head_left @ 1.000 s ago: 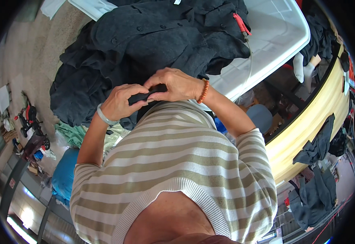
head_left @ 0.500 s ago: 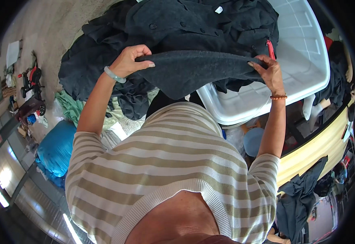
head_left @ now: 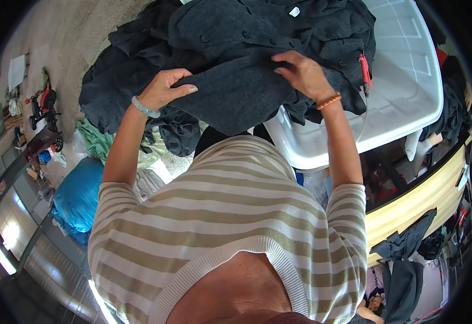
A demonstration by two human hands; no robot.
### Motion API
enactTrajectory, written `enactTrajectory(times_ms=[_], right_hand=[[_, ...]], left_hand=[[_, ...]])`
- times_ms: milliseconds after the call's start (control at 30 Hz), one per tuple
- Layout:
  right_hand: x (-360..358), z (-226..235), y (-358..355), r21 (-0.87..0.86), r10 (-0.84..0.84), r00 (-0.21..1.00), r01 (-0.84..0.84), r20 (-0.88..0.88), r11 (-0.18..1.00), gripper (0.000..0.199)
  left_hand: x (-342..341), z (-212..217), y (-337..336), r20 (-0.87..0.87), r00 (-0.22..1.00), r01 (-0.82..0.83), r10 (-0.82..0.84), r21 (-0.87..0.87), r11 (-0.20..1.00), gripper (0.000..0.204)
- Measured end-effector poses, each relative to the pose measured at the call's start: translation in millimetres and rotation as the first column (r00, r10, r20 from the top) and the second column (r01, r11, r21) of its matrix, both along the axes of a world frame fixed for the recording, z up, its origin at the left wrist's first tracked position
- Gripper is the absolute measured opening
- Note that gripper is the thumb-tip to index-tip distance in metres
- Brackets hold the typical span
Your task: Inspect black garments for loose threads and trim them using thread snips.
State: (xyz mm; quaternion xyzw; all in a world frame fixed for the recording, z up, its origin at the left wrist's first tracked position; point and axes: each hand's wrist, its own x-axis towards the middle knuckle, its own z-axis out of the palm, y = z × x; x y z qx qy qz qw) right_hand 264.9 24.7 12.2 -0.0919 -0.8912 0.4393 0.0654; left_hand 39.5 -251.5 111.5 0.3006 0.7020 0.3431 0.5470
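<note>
Both hands grip dark garment (head_left: 236,97), long axis left-right

Pale concrete floor (head_left: 57,43), dark garments heaped (head_left: 133,70) on it at centre, green cloth (head_left: 98,141) laid near them, blue bag (head_left: 79,194) set at the near left, white plastic lid (head_left: 403,81) at the right, partly draped by a dark coat (head_left: 279,32)
</note>
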Motion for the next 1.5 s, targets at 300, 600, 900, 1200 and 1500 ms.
enactTrajectory(times_ms=[300,600,900,1200,1500], right_hand=[[-61,-12,-34,-0.152,0.15,0.989,-0.148,0.005,0.977,0.032],[-77,-4,-55,-0.084,0.154,0.984,-0.161,-0.088,0.983,0.014],[-99,11,-92,0.025,0.028,0.994,-0.026,-0.106,0.999,0.01],[-108,0,-96,0.016,-0.063,0.986,0.066,-0.153,0.998,0.014],[-115,5,-93,0.126,-0.021,0.996,0.032,-0.087,0.992,0.013]], left_hand=[[-9,14,-5,-0.122,0.989,0.089,-0.085,0.031,0.996,0.014],[-18,13,-27,-0.193,0.981,0.015,-0.02,-0.027,1.0,0.016],[-24,-86,43,-0.24,0.844,-0.431,0.48,0.229,0.873,0.026],[-33,-123,63,-0.228,0.846,-0.425,0.482,0.256,0.868,0.017],[-37,-100,61,0.071,0.925,-0.376,0.372,0.044,0.926,0.005]])
